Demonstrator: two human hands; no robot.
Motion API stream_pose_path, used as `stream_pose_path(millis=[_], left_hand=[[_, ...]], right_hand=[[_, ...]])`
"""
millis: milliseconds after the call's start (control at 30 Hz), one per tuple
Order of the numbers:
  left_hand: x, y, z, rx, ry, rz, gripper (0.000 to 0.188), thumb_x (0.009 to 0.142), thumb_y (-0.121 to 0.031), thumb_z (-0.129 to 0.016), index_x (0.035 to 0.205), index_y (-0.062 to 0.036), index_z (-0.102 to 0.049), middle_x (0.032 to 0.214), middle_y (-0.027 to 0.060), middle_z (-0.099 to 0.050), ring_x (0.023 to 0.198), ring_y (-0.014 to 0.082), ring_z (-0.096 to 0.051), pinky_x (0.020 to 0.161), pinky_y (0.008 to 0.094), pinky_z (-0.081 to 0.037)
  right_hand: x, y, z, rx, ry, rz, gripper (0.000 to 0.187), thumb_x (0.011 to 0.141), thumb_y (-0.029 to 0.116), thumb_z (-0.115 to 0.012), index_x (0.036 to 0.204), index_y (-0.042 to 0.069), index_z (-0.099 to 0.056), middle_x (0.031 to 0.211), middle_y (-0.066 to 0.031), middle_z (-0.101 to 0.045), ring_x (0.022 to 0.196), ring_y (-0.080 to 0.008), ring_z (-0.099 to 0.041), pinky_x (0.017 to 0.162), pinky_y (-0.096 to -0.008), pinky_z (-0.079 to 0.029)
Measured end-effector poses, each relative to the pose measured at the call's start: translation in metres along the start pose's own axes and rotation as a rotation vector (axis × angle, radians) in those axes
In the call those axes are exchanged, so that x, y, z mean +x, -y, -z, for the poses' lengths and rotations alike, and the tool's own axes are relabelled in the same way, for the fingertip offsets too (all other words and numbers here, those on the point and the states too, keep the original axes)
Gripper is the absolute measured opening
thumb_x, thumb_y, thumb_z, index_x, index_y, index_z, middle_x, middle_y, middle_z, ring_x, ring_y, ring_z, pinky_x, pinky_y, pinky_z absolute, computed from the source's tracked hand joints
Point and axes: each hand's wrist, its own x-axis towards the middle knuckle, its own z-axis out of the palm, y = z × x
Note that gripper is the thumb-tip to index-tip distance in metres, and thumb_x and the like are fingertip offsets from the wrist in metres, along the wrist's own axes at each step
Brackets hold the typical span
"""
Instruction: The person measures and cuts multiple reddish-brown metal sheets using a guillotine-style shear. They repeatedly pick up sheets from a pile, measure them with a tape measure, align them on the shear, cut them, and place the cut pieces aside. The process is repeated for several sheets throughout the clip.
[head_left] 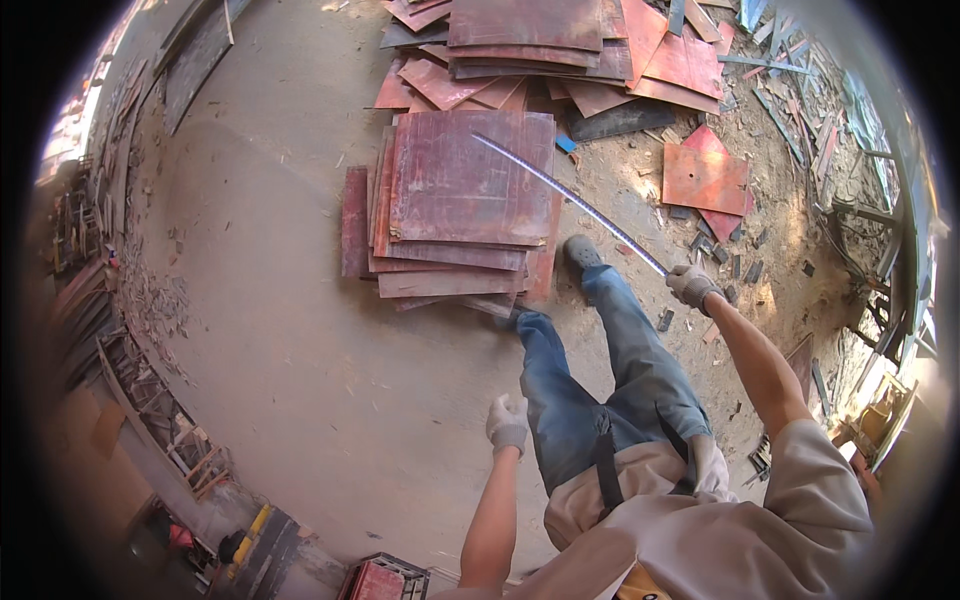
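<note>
My right hand (692,287), in a pale work glove, is closed round one end of a long, thin, silvery strip (580,202) with fine marks along it. I cannot tell whether it is a rule or a tape. Its far end lies over a stack of worn reddish boards (470,185), though whether it touches the top board is unclear. Beside my left thigh hangs my left hand (507,422), also gloved, with loosely bent fingers and nothing seen in it. My feet stand at the stack's near right side.
Another pile of reddish boards (525,25) rises behind the stack. To the right lie an orange board (705,178), small dark offcuts and scattered scraps. Metal frames (885,215) line the right edge. Long dark boards (198,75) lean at the far left; a red crate (378,580) stands at the bottom.
</note>
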Motion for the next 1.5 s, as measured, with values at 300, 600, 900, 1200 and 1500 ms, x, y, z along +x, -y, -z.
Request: stream_pose_path(millis=[300,600,900,1200,1500], left_hand=[[0.13,-0.005,-0.103,0.166,-0.053,-0.098,0.075,0.088,-0.053,-0.075,0.141,-0.0056,-0.051,0.13,0.0241,-0.062,0.118,0.0429,-0.062,0.098,0.0521,-0.052],[0.204,0.026,-0.179,0.215,0.026,-0.097,0.074,0.084,-0.039,-0.081,0.141,-0.0077,-0.047,0.129,0.019,-0.061,0.113,0.0422,-0.062,0.091,0.0537,-0.053],[0.221,0.091,-0.195,0.092,0.107,0.027,0.068,0.081,-0.03,-0.082,0.138,-0.0093,-0.052,0.132,0.0171,-0.059,0.115,0.0412,-0.062,0.092,0.0518,-0.053],[0.256,0.087,-0.211,-0.119,0.144,0.254,0.07,0.077,-0.03,-0.084,0.137,-0.0113,-0.054,0.131,0.0154,-0.06,0.115,0.0391,-0.062,0.092,0.0496,-0.053],[0.212,0.062,-0.162,0.22,0.041,-0.056,0.058,0.085,-0.042,-0.076,0.129,-0.0084,-0.059,0.118,0.0187,-0.064,0.104,0.04,-0.065,0.085,0.0521,-0.054]], right_hand=[[0.2,0.13,-0.309,0.397,0.236,-0.147,0.02,0.1,0.025,-0.056,0.106,0.008,-0.066,0.07,-0.0075,-0.06,0.053,-0.0236,-0.06,0.048,-0.0381,-0.049],[0.253,0.16,-0.516,0.57,0.175,-0.242,0.039,0.103,0.037,-0.051,0.113,0.002,-0.065,0.095,-0.0229,-0.071,0.086,-0.039,-0.07,0.076,-0.0454,-0.055],[0.285,0.144,-0.629,0.554,0.03,-0.206,0.031,0.103,0.031,-0.052,0.104,0.001,-0.061,0.07,-0.0108,-0.063,0.054,-0.0214,-0.061,0.049,-0.0382,-0.049],[0.318,0.181,-0.645,0.648,0.094,-0.161,0.024,0.103,0.028,-0.053,0.102,0.006,-0.062,0.068,-0.0075,-0.06,0.056,-0.0199,-0.059,0.05,-0.0373,-0.047],[0.234,0.138,-0.555,0.263,-0.258,0.09,0.029,0.102,0.034,-0.06,0.105,0.007,-0.07,0.089,-0.0212,-0.071,0.081,-0.0346,-0.071,0.075,-0.0423,-0.053]])
